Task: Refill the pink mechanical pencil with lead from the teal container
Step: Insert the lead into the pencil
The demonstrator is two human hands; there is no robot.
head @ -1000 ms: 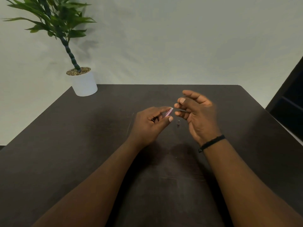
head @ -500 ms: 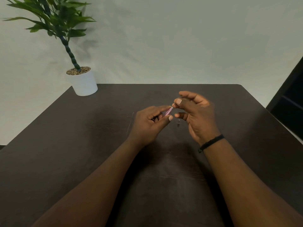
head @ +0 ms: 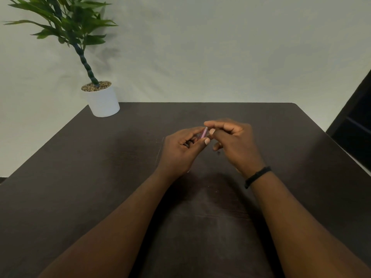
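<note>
We hold the pencil [head: 204,133] in our left hand [head: 180,151], fingers curled around the barrel and thumb pressed along it, so that only a short pink length of the upper end shows past the thumb. Our right hand [head: 233,141] sits just beside it, thumb and forefinger pinched together at the pencil's exposed end. We cannot tell whether a lead lies in that pinch; anything that thin is too fine to make out.

The teal container does not show anywhere around either hand. A small dark item [head: 219,151] lies on the table [head: 301,137] just below the right fingers; it may be a removed cap, but it is too small to identify.

Risks from this position, as we judge them:

- Snapped lead. If the right hand approaches the opening at an angle, or pushes once the lead meets resistance, the lead is likely to break.
- Dropped lead. A pinch that loosens before the tip enters the barrel lets the lead fall onto the dark table, where it would be hard to find.
- Rotating barrel. If the left grip relaxes, the opening drifts away from the right fingertips.
- Lost small part. A sweep of the right wrist could knock the dark item away.

The potted plant [head: 100,97] stands well apart, beyond the left hand, and poses no obstruction.
</note>
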